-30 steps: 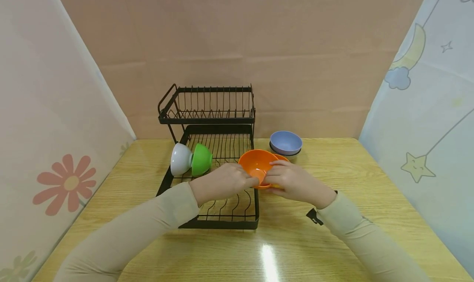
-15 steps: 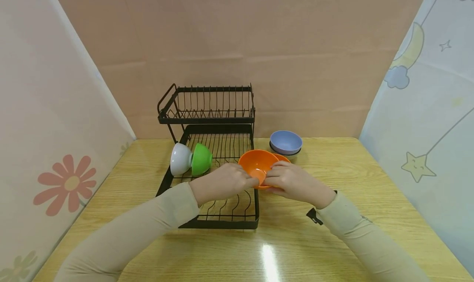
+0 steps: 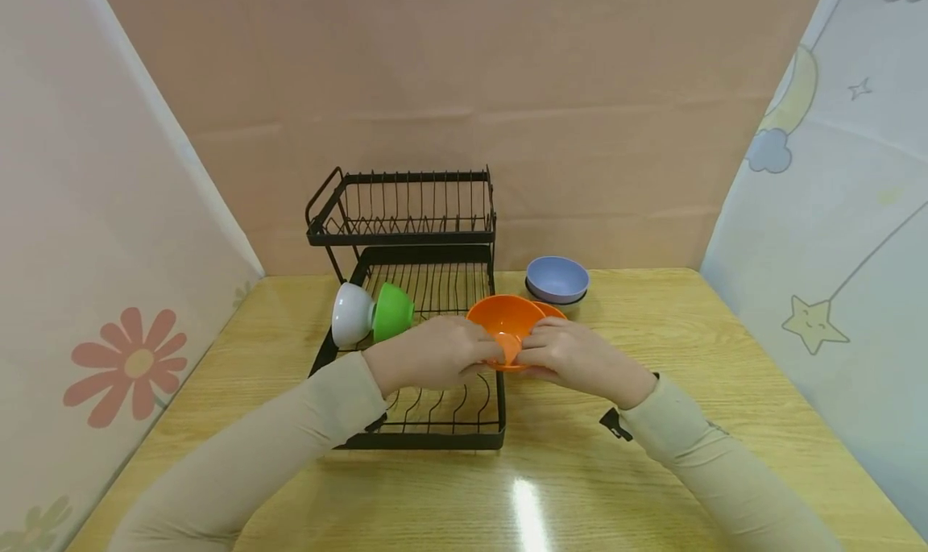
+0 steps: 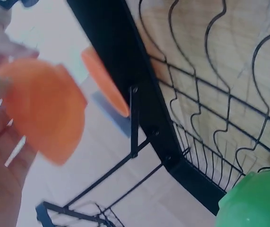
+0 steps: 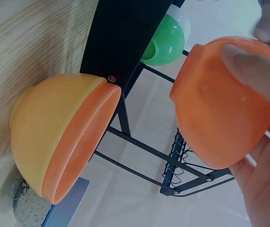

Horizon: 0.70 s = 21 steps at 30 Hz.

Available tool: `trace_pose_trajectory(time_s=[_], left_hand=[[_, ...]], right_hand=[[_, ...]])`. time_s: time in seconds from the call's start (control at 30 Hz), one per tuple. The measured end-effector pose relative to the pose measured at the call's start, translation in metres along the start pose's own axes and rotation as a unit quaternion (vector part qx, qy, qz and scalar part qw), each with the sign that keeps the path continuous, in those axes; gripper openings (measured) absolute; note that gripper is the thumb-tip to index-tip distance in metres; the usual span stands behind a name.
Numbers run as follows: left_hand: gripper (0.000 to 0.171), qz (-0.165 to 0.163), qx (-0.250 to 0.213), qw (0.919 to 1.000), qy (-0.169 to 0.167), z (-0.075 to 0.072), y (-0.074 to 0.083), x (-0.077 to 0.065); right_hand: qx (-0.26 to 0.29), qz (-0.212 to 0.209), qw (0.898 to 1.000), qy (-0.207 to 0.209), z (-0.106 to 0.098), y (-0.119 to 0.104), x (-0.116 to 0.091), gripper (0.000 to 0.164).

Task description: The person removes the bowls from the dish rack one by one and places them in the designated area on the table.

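Both hands hold an orange bowl [image 3: 500, 314] by its near rim, over the right side of the black dish rack [image 3: 428, 441]. My left hand [image 3: 435, 350] grips the left part of that rim, and my right hand [image 3: 576, 359] pinches the right part. In the right wrist view the right thumb lies along the outside of the bowl [image 5: 220, 113], its fingers on the other side. Behind the right hand, another orange bowl [image 5: 75, 146] sits inside a yellow bowl [image 5: 45, 118] on the table. On the rack's left side, a white bowl [image 3: 351, 317] and a green bowl [image 3: 394, 314] stand on edge.
Beyond the orange bowls, a blue bowl [image 3: 557, 278] tops a small stack, with a speckled bowl [image 5: 28, 203] under it. The rack's upper tier [image 3: 406, 213] rises at the back. A black strap end [image 3: 616, 425] hangs by the right wrist. Printed cloth walls surround the wooden table [image 3: 652, 334].
The left hand has shifted slightly at the bowl's rim. The head view has moved a little; the orange bowl stays in nearly the same place between both hands.
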State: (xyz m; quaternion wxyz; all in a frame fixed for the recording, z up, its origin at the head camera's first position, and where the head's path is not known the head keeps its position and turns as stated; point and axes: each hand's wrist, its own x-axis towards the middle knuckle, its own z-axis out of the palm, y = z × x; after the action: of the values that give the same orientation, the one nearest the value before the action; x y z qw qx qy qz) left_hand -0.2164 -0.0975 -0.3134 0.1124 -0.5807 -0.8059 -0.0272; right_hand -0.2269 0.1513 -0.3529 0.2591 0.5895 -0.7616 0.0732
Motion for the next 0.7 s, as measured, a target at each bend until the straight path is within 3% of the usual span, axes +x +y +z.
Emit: trace_pose_trajectory(time_s=[0.13, 0.23, 0.3, 0.4, 0.5, 0.53, 0.7], left_hand=[[0.02, -0.067, -0.101, 0.9916, 0.045, -0.013, -0.011, -0.001], [0.021, -0.157, -0.165, 0.9701, 0.085, -0.02, -0.022, -0.004], [0.02, -0.216, -0.197, 0.9517, 0.093, -0.021, -0.029, -0.007], [0.019, -0.288, -0.239, 0.9245, 0.07, -0.02, -0.039, -0.013], [0.019, -0.327, -0.264, 0.9072, 0.025, -0.016, -0.047, -0.018], [0.019, -0.332, -0.27, 0.9037, 0.01, -0.015, -0.049, -0.02], [0.019, -0.323, -0.273, 0.9043, -0.055, -0.008, -0.056, -0.025]], right_hand=[[0.002, -0.004, 1.0, 0.005, 0.001, 0.001, -0.001, 0.02], [0.001, -0.006, 1.0, 0.008, 0.001, 0.002, -0.002, 0.021], [0.002, -0.005, 1.0, 0.007, 0.001, 0.002, -0.003, 0.021], [0.002, -0.003, 1.0, 0.005, 0.002, 0.002, -0.004, 0.02], [0.0, 0.001, 1.0, 0.002, 0.002, 0.002, -0.005, 0.02], [0.0, 0.001, 1.0, 0.002, 0.002, 0.002, -0.005, 0.02], [-0.001, 0.0, 1.0, 0.002, 0.001, 0.002, -0.006, 0.022]])
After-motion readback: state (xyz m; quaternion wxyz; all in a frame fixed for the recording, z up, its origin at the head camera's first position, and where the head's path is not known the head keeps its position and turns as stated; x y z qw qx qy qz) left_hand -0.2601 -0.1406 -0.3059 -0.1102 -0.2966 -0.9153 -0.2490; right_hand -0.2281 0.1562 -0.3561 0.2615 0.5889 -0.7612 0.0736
